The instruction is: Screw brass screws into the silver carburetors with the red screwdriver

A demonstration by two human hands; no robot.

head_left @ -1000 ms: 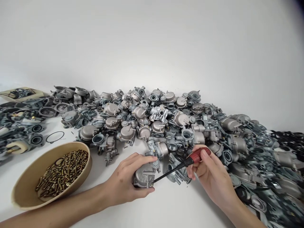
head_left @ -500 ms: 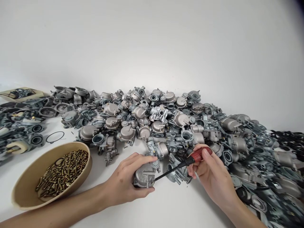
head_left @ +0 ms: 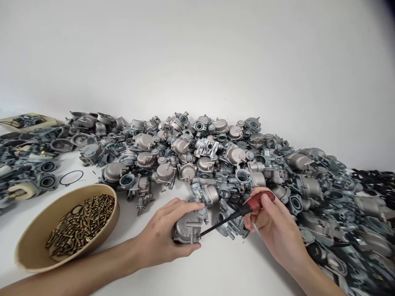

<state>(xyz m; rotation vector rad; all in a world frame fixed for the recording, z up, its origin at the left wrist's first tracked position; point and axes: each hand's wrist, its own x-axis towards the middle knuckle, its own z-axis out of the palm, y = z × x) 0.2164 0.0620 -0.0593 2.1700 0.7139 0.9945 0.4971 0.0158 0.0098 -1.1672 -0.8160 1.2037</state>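
A grey metal carburetor [head_left: 187, 228] rests low over the white table, its rounded bowl turned up toward me. My left hand [head_left: 165, 228] is wrapped round its left side, thumb at the front and fingers over the top. In my right hand [head_left: 271, 224] is a screwdriver [head_left: 253, 204] with a red and black handle, gripped between thumb and fingers. Its dark shaft slants down to the left, and the tip meets a screw at the lower right edge of the bowl. Just behind the shaft lies another carburetor [head_left: 230, 224] on the table.
A large heap of carburetors [head_left: 185, 148] stretches along the wall and down the right side. At left stands a tan bowl [head_left: 23, 250] of brass-coloured screws [head_left: 86, 224]. Behind it lie a black rubber ring [head_left: 71, 178] and several opened carburetor parts [head_left: 40, 164].
The screwdriver handle has turned slightly in my right hand, and its fingers have shifted a little. My left hand and the carburetor look unmoved.
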